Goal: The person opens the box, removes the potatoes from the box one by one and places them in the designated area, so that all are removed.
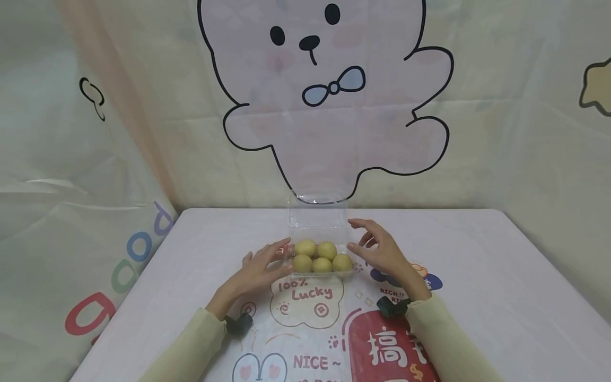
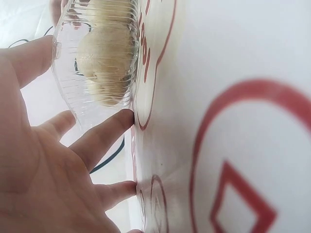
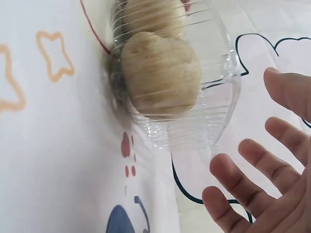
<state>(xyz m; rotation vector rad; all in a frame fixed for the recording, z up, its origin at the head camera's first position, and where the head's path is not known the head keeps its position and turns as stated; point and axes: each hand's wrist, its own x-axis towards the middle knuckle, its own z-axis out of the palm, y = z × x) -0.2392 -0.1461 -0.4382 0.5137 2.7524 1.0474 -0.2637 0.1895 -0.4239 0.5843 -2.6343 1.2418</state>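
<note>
A clear plastic clamshell box point(image 1: 321, 275) stands on the table with its lid point(image 1: 317, 215) raised at the back. Inside lie several round yellow-green fruits point(image 1: 322, 265), in two rows. My left hand point(image 1: 260, 269) is at the box's left side, fingers spread. In the left wrist view its thumb point(image 2: 36, 56) meets the box's upper rim, and other fingertips reach down by the tabletop. On the right side, my right hand point(image 1: 382, 250) hovers beside the box with loosely bent, parted fingers. The right wrist view shows a gap between that hand point(image 3: 272, 179) and the ribbed wall.
A white table point(image 1: 477, 276) carries printed drawings and lettering, including a red patch point(image 1: 382, 339) near the right forearm. Behind it hangs a curtain point(image 1: 506, 132) with a large cartoon bear. Dark bands point(image 1: 238, 324) circle both wrists.
</note>
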